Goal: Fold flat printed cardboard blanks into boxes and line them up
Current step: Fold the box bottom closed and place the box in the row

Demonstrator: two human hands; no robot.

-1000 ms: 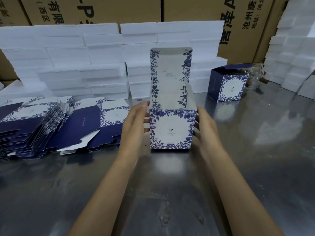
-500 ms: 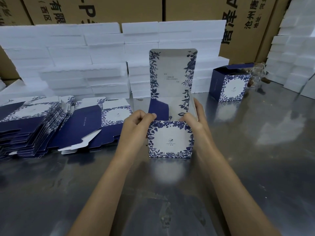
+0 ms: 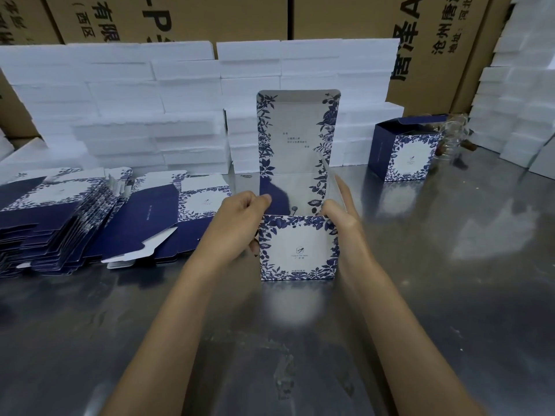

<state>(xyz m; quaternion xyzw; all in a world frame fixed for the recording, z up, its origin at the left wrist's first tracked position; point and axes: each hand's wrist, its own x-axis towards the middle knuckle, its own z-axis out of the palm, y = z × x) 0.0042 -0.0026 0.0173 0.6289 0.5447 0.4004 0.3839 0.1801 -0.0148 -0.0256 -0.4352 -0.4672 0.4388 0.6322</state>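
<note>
Head view: I note the box (image 3: 297, 247) standing on the bench (image 3: 450, 295) right of the flat blanks (image 3: 90, 211), my left hand (image 3: 240, 217) and right hand (image 3: 339, 214) pinching its top corners; uneven pressure risks creasing the upright lid (image 3: 297, 130).

Single head-worn wide-angle view, facing forward and down, close over the steel bench (image 3: 450, 295); both forearms reach in from the bottom edge.

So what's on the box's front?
Blue leaves around a white middle on the box, head view.
</note>
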